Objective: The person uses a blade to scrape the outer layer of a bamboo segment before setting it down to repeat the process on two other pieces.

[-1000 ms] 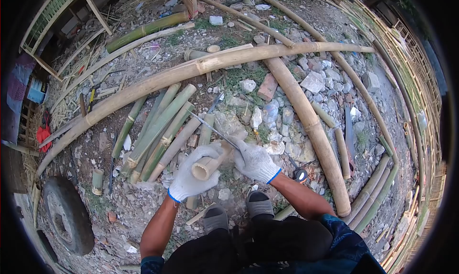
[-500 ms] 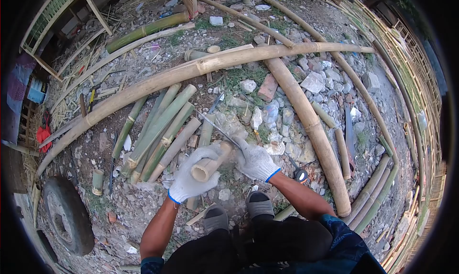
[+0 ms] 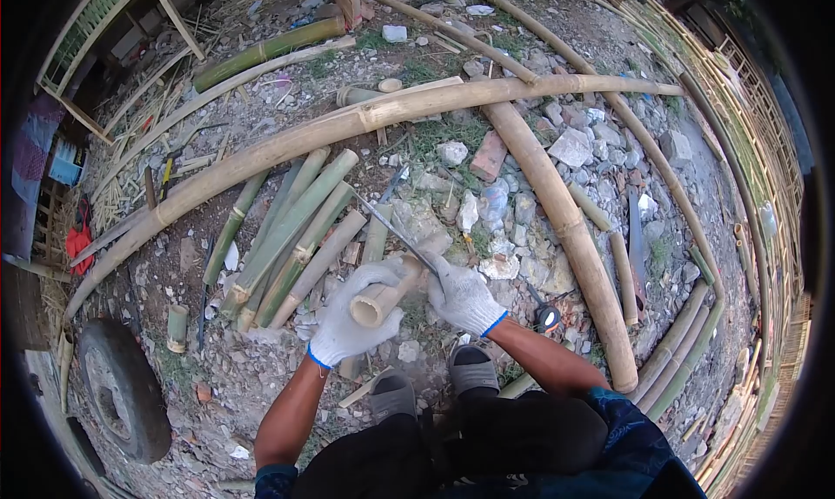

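Observation:
In front of my shoes, my left hand [image 3: 355, 318], in a white knit glove with a blue cuff, is closed around a short bamboo piece [image 3: 388, 299]. The piece's hollow, pale cut end faces me. My right hand [image 3: 466, 302], gloved the same way, is closed on the near end of a long, narrow metal blade [image 3: 396, 227]. That blade points away to the left and crosses the bamboo's far end, right by the rim. My right palm hides its grip. Just beyond my left hand lie several cut green bamboo lengths [image 3: 296, 234].
A long bamboo pole [image 3: 304, 142] spans the ground ahead, and a thick pole [image 3: 570, 229] slants down on the right. A handsaw [image 3: 636, 238] and a tape measure [image 3: 547, 317] lie to the right. An old tyre [image 3: 122, 390] lies at left. Rubble and stones [image 3: 574, 149] cover the ground.
The blade has shifted slightly across the bamboo's far end, with my right hand a little lower. My left hand holds the bamboo almost in the same place.

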{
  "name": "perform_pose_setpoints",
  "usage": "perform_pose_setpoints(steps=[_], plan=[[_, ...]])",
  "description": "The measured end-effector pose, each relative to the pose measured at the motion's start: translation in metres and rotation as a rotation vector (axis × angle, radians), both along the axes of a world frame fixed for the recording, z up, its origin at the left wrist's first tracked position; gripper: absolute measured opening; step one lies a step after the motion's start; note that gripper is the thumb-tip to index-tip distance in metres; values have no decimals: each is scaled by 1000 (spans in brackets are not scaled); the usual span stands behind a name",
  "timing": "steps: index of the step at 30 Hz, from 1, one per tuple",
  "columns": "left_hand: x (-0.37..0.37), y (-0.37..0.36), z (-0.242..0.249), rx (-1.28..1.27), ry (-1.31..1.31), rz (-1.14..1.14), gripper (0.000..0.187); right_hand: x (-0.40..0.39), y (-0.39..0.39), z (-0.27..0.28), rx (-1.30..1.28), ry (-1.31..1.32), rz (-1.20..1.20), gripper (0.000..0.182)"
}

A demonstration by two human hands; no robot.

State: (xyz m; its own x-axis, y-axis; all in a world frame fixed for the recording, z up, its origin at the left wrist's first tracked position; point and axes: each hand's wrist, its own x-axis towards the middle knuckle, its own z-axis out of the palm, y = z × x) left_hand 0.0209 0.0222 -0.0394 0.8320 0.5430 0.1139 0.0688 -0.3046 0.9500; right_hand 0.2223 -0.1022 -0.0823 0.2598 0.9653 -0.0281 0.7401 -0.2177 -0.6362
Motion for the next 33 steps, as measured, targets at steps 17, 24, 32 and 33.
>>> perform_pose_setpoints(steps=[17, 24, 32, 33], plan=[[-6, 3, -6, 14, 17, -8, 54, 3, -5, -8, 201, -36, -23, 55], [-4, -5, -25, 71, -80, 269, 68, 12, 0, -13, -25, -32, -68, 51], [1, -19, -9, 86, -112, 418, 61, 6, 5, 4, 180, -43, -46, 45], [1, -20, -7, 106, -93, 403, 59, 7, 5, -2, 132, -85, -61, 45]])
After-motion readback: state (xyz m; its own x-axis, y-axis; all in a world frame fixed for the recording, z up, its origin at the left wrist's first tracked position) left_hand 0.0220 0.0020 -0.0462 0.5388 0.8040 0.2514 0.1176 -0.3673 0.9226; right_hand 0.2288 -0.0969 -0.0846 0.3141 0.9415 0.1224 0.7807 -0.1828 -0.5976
